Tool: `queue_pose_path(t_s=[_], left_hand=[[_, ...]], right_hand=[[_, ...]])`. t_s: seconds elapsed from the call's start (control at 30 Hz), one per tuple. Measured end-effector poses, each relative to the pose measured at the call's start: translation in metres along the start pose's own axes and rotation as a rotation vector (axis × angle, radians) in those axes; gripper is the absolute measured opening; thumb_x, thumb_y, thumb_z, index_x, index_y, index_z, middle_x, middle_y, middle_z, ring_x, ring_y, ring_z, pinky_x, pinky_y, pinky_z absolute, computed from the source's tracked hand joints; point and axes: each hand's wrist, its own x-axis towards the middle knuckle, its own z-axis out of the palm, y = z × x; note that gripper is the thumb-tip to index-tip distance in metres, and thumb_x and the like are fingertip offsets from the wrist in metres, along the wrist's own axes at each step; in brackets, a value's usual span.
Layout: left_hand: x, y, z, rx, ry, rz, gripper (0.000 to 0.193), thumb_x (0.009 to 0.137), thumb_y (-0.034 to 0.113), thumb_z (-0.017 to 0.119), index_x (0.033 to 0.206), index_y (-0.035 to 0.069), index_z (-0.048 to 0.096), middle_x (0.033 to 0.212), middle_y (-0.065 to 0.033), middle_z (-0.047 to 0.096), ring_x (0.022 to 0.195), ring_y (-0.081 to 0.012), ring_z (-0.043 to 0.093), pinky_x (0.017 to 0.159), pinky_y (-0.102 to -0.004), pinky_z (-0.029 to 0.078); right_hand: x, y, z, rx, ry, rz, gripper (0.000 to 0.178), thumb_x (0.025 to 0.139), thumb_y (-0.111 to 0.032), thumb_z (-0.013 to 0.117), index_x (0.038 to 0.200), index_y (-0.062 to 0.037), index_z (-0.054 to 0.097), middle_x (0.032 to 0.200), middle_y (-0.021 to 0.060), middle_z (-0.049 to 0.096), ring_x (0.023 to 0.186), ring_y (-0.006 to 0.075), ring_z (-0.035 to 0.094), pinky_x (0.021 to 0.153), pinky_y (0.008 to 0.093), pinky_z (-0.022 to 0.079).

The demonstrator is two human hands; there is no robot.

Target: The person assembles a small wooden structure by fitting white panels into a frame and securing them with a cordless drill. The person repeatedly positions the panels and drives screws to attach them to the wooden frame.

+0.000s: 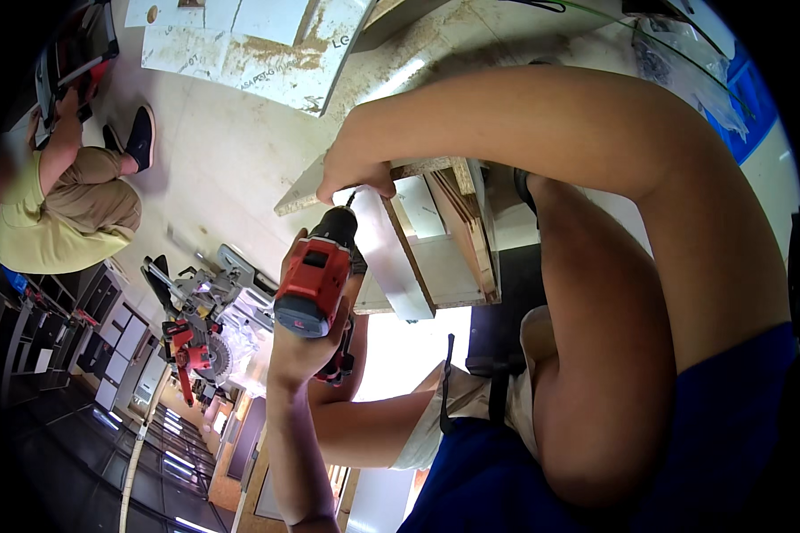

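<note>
My left hand [307,355] is wrapped round the grip of a red and black cordless drill [314,275]. The thin bit [351,200] points at the far end of a white-faced board [384,249], by my right fingers; whether it touches is unclear. My right arm reaches across from the right, and my right hand [356,164] grips that board's end, its fingertips partly hidden. The board forms the near-left side of a small open wooden box [460,291] with raw chipboard edges. Several thin wooden strips [462,222] stand inside it along the right.
White panels dusted with sawdust [240,62] lie at the top. A mitre saw [204,346] stands to the left on the floor. Another person [80,204] sits at the far left, handling a red and black object. Clear plastic and a blue container [760,115] are at the upper right.
</note>
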Motion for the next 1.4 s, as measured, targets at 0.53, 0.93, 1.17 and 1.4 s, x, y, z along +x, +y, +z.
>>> queue_pose_path(t_s=[0.53, 0.93, 1.17, 1.4], left_hand=[[0.012, 0.011, 0.001, -0.066, 0.026, 0.016, 0.008, 0.09, 0.004, 0.063, 0.097, 0.003, 0.059, 0.067, 0.0002, 0.057, 0.054, -0.0081, 0.055, 0.05, -0.0258, 0.044], [0.009, 0.015, -0.002, -0.062, -0.02, -0.103, 0.009, 0.089, 0.001, 0.059, 0.097, 0.002, 0.063, 0.07, 0.0009, 0.059, 0.054, -0.0062, 0.054, 0.048, -0.0236, 0.044], [0.01, 0.008, 0.003, -0.007, -0.014, -0.02, 0.01, 0.09, 0.001, 0.059, 0.1, 0.003, 0.061, 0.078, -0.002, 0.063, 0.056, -0.0078, 0.056, 0.053, -0.0243, 0.047], [0.005, 0.0, 0.014, -0.049, 0.032, -0.012, 0.007, 0.092, 0.002, 0.061, 0.098, 0.003, 0.064, 0.075, -0.0025, 0.063, 0.055, -0.0076, 0.056, 0.051, -0.0231, 0.046]], right_hand=[[-0.022, -0.009, -0.001, 0.699, 0.063, 0.29, 0.046, 0.082, -0.045, 0.071, 0.123, -0.0256, 0.061, 0.095, 0.0083, 0.077, 0.09, 0.0262, 0.065, 0.074, 0.0398, 0.048], [-0.043, -0.022, 0.0, 0.836, 0.204, 0.294, 0.025, 0.078, -0.044, 0.074, 0.092, -0.0239, 0.074, 0.073, 0.01, 0.075, 0.086, 0.0172, 0.068, 0.066, 0.0371, 0.05], [-0.035, -0.025, -0.018, 0.274, 0.004, 0.226, 0.045, 0.071, -0.023, 0.083, 0.112, -0.0301, 0.067, 0.09, 0.0042, 0.076, 0.089, 0.0245, 0.068, 0.072, 0.0398, 0.051], [-0.039, -0.032, -0.018, 0.169, 0.053, 0.135, 0.057, 0.07, -0.01, 0.082, 0.12, -0.0284, 0.061, 0.093, 0.0001, 0.076, 0.089, 0.0275, 0.067, 0.073, 0.044, 0.051]])
